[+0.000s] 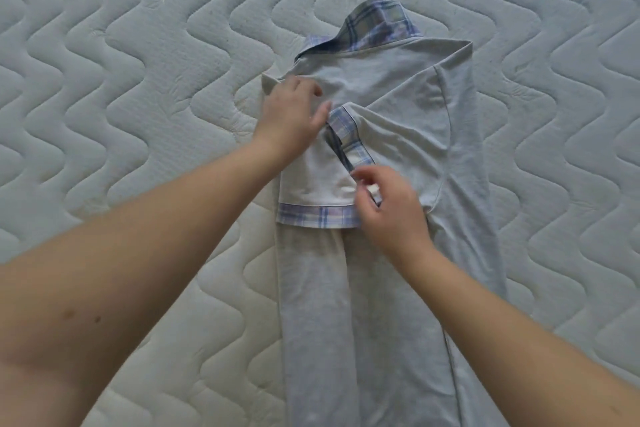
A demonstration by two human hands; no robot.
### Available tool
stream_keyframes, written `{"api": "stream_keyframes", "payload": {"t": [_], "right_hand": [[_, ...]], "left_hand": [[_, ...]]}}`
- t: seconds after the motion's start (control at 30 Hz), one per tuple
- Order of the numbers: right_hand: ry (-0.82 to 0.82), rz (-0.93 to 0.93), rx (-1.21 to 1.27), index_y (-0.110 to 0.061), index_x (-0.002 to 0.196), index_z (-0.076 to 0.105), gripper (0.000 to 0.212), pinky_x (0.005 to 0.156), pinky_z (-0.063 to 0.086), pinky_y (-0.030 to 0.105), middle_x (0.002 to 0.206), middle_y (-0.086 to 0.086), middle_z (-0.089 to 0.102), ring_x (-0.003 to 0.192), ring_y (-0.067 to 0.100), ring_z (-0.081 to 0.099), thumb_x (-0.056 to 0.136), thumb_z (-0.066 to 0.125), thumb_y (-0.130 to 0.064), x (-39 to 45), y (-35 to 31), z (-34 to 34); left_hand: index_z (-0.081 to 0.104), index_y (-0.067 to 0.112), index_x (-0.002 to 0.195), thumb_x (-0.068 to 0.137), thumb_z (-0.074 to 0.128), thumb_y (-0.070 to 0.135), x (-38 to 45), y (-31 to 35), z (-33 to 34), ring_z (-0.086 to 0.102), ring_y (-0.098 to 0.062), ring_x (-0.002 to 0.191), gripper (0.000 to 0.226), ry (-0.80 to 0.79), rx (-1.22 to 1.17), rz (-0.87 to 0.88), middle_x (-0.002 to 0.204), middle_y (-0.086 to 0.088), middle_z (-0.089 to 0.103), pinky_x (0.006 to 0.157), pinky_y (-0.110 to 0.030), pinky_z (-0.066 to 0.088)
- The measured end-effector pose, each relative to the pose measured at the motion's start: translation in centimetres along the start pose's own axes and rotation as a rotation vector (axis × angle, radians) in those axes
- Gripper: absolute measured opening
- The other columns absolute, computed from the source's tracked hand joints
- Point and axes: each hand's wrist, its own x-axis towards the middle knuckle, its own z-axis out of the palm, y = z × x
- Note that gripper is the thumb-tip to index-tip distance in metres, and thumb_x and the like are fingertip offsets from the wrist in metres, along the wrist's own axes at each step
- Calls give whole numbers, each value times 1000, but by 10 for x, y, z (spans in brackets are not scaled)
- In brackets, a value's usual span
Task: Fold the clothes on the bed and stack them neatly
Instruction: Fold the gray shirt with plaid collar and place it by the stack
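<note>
A light grey shirt (391,87) with a blue plaid collar and plaid sleeve cuffs lies back-up on the quilted mattress (121,80), its sides folded inward into a long strip that runs toward me. My left hand (291,114) rests on the folded left shoulder with its fingers fairly straight, thumb touching the plaid cuff of the right sleeve. My right hand (388,204) pinches the lower end of that plaid cuff (349,139), where the two folded sleeves meet at the middle of the shirt.
The pale quilted mattress fills the whole view around the shirt. No other garment or object shows in this frame.
</note>
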Motion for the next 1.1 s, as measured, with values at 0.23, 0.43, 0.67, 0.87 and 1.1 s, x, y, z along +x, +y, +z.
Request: {"api": "stream_keyframes", "payload": {"t": [0.23, 0.43, 0.67, 0.87, 1.1], "right_hand": [[-69, 405, 79, -18, 134, 53, 38, 97, 39, 20, 126, -5, 61, 115, 8, 55, 96, 52, -19, 26, 40, -14], [34, 680, 610, -20, 100, 61, 20, 62, 47, 19, 92, 3, 67, 75, 11, 59, 103, 40, -20, 53, 47, -33], [68, 633, 583, -17, 102, 61, 20, 68, 49, 22, 96, 4, 65, 77, 11, 61, 103, 45, -29, 80, 42, -62], [-34, 664, 311, -12, 120, 61, 50, 91, 55, 44, 111, 5, 67, 101, 22, 65, 85, 68, -48, 96, 35, -60], [88, 557, 148, -12, 106, 72, 18, 94, 52, 41, 101, 9, 73, 96, 24, 68, 91, 63, -14, 101, 63, -84]], "left_hand": [[48, 21, 75, 91, 54, 51, 16, 42, 9, 56, -27, 99, 35, -234, 58, -264, 82, 1, 57, 88, -38, 38], [46, 21, 76, 86, 69, 31, -17, 76, 2, 53, -16, 67, 27, -118, -264, -69, 69, 8, 53, 56, -30, 39], [57, 16, 90, 83, 60, 3, -52, 86, 14, 63, -17, 83, 14, -36, -392, -19, 84, 5, 65, 75, -37, 50], [64, 17, 95, 83, 58, 4, -68, 102, 30, 62, -19, 96, 18, -126, -401, 99, 94, 1, 70, 82, -38, 49], [61, 14, 123, 84, 73, 19, -75, 106, 50, 54, -19, 113, 42, -131, -385, 228, 118, 2, 61, 97, -30, 41]]}}
